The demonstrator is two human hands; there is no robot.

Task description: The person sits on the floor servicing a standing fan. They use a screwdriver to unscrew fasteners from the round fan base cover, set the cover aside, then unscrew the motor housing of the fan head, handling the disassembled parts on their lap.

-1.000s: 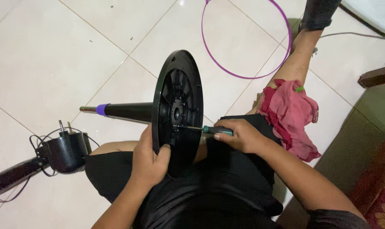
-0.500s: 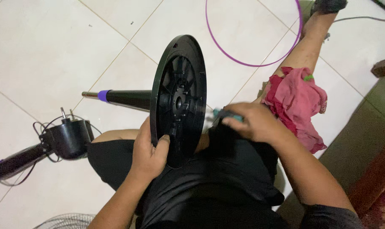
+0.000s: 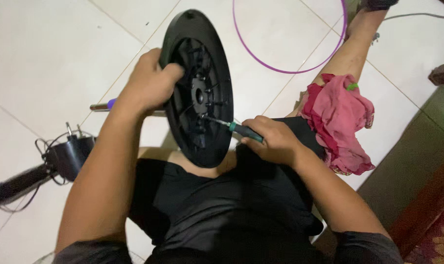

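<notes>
A round black fan base [image 3: 202,58] stands on edge on my lap, its ribbed underside facing right. A pole [image 3: 102,106] with a purple band sticks out behind it to the left. My left hand [image 3: 148,83] grips the base's upper left rim. My right hand [image 3: 273,139] holds a green-handled screwdriver [image 3: 241,130], its tip set against the underside just below the hub.
A pink cloth [image 3: 341,122] lies on my right leg. A thin purple ring [image 3: 290,71] rests on the white tile floor beyond. A black motor housing with cables [image 3: 68,156] sits at left. A dark wooden edge and patterned rug [image 3: 437,239] lie at right.
My left hand has moved from the base's lower rim up to its upper left rim. The screwdriver tip is now on the underside below the hub. The view has come closer.
</notes>
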